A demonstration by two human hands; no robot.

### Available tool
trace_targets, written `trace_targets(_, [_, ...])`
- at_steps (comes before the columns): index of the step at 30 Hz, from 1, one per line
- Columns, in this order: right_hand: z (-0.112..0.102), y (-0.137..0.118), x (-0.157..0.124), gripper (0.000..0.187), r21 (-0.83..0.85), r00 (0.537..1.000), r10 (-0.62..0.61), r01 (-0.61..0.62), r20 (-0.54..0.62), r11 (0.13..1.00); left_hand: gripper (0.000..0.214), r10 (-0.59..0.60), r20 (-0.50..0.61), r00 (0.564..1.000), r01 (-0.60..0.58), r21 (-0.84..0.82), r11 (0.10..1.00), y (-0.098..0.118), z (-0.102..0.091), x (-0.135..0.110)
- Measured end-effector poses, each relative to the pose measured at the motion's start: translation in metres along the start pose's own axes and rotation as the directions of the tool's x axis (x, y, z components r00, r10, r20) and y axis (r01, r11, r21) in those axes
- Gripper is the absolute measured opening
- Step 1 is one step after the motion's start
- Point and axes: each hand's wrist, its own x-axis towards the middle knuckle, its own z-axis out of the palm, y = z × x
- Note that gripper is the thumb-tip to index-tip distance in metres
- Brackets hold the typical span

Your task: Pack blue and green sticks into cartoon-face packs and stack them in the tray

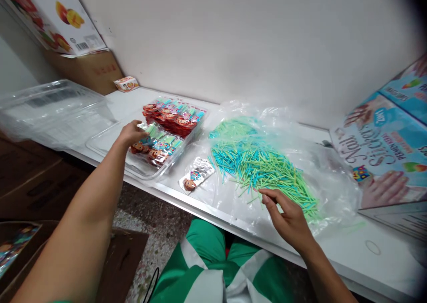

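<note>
My left hand [132, 133] reaches into a clear plastic tray [151, 176], its fingers bent round the edge of a small printed packet in the near row of packets [160, 149]. A second row of red-edged packets [176, 116] fills the far side of the tray. My right hand [287, 214] is closed in a pinch at the front edge of a heap of thin green and blue sticks [263, 165]; a short stick end seems to show at its fingertips. Between the hands, a single packet with a cartoon figure [195, 176] lies flat on the white table.
The sticks lie on a clear plastic bag [328, 169]. Stacked clear lids or trays [56, 107] stand at the left, near a carton [90, 69] and a small box [126, 84]. Large blue printed boxes [387, 143] border the right side. A rubber band [372, 247] lies at the right front.
</note>
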Motion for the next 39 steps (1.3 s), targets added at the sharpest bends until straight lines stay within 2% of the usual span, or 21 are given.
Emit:
trace_targets(3, [0.000,0.002,0.002,0.022,-0.004,1.000,0.008,-0.008,0.005,1.000,0.072,0.002,0.005,1.000,-0.003,0.216,0.976,-0.006,0.008,0.010])
trace_targets(7, [0.006,0.003,0.004,0.022,-0.017,0.999,-0.002,0.003,0.037,1.000,0.052,0.078,0.132,0.988,-0.116,0.312,0.943,-0.010,0.020,0.007])
trace_targets(10, [0.011,0.001,0.007,0.021,-0.032,0.998,-0.020,0.022,0.055,0.999,0.047,0.058,0.201,0.978,-0.132,0.377,0.917,-0.009,0.026,0.007])
trace_targets(13, [0.012,-0.003,0.007,0.021,-0.028,0.997,-0.030,0.032,0.070,0.999,0.050,0.036,0.182,0.983,-0.114,0.441,0.890,-0.004,0.026,0.012])
trace_targets(16, [0.011,-0.002,0.005,0.021,-0.027,0.997,-0.026,0.028,0.079,0.999,0.051,0.073,0.061,0.995,-0.093,0.445,0.891,0.016,0.021,0.009])
trace_targets(18, [0.011,0.001,0.004,0.021,-0.031,0.996,-0.023,0.025,0.081,0.999,0.045,0.176,-0.076,0.981,-0.140,0.347,0.928,0.040,0.022,-0.010])
trace_targets(19, [0.012,0.003,0.003,0.021,-0.034,0.996,-0.025,0.027,0.081,0.999,0.042,0.245,-0.136,0.960,-0.203,0.269,0.942,0.054,0.026,-0.026])
trace_targets(20, [0.013,0.004,0.003,0.021,-0.035,0.996,-0.027,0.030,0.083,0.999,0.039,0.329,-0.148,0.933,-0.302,0.177,0.937,0.068,0.033,-0.046])
trace_targets(21, [0.015,0.005,0.003,0.020,-0.034,0.996,-0.028,0.031,0.086,0.999,0.038,0.423,-0.113,0.899,-0.414,0.094,0.905,0.082,0.044,-0.069])
trace_targets(23, [0.018,0.005,0.003,0.020,-0.026,0.995,-0.038,0.040,0.097,0.999,0.037,0.579,0.114,0.808,-0.582,-0.001,0.813,0.102,0.073,-0.113])
trace_targets(24, [0.019,0.004,0.003,0.020,-0.020,0.993,-0.051,0.054,0.106,0.998,0.036,0.597,0.214,0.773,-0.612,0.008,0.791,0.107,0.089,-0.131])
trace_targets(25, [0.019,0.003,0.003,0.021,-0.015,0.991,-0.070,0.072,0.113,0.997,0.037,0.582,0.275,0.765,-0.617,0.055,0.785,0.109,0.106,-0.145])
trace_targets(26, [0.019,0.001,0.002,0.021,-0.013,0.989,-0.090,0.092,0.117,0.996,0.040,0.519,0.292,0.803,-0.573,0.140,0.808,0.108,0.122,-0.155])
trace_targets(28, [0.016,0.000,0.000,0.021,-0.015,0.986,-0.116,0.118,0.119,0.993,0.047,0.331,0.285,0.900,-0.410,0.288,0.866,0.100,0.148,-0.159])
trace_targets(30, [0.011,0.001,-0.004,0.021,-0.022,0.988,-0.110,0.113,0.109,0.993,0.055,0.178,0.271,0.946,-0.261,0.313,0.913,0.089,0.162,-0.151])
trace_targets(32, [0.007,0.005,-0.009,0.020,-0.027,0.991,-0.091,0.094,0.095,0.995,0.061,0.098,0.285,0.954,-0.170,0.239,0.956,0.080,0.168,-0.140])
trace_targets(34, [0.004,0.010,-0.014,0.020,-0.024,0.994,-0.070,0.072,0.088,0.997,0.057,0.068,0.280,0.958,-0.102,0.107,0.989,0.075,0.169,-0.132])
trace_targets(36, [0.003,0.013,-0.018,0.020,-0.011,0.994,-0.057,0.058,0.090,0.998,0.042,0.065,0.243,0.968,-0.063,-0.018,0.998,0.073,0.169,-0.130])
trace_targets(39, [0.004,0.013,-0.022,0.021,0.014,0.994,-0.051,0.050,0.096,0.999,0.018,0.090,0.178,0.980,-0.068,-0.124,0.990,0.076,0.164,-0.135])
